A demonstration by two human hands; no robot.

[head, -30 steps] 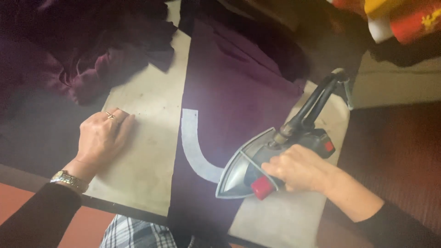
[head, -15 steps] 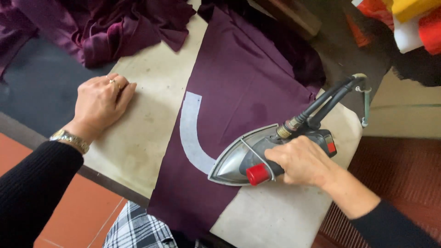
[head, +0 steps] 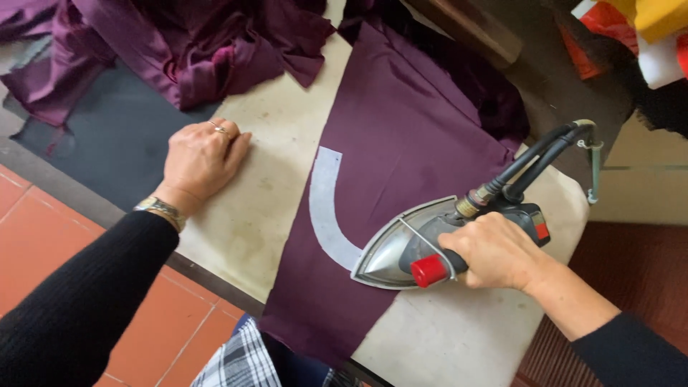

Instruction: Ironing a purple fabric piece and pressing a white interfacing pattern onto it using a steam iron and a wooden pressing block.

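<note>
Right of centre, low in the frame, the iron [head: 423, 247] was gripped by the right hand [head: 494, 251], fingers closed round its handle, with the nose laid on the lower end of the pale curved strip [head: 326, 208] on the purple cloth [head: 401, 150]. Pressing would likely go best if the sole were kept flat, the strip's curve followed slowly, and the cloth kept smooth and unshifted. At left of centre, the left hand [head: 201, 158] was rested loosely curled on the bare board [head: 265, 208], beside the cloth and holding nothing.
</note>
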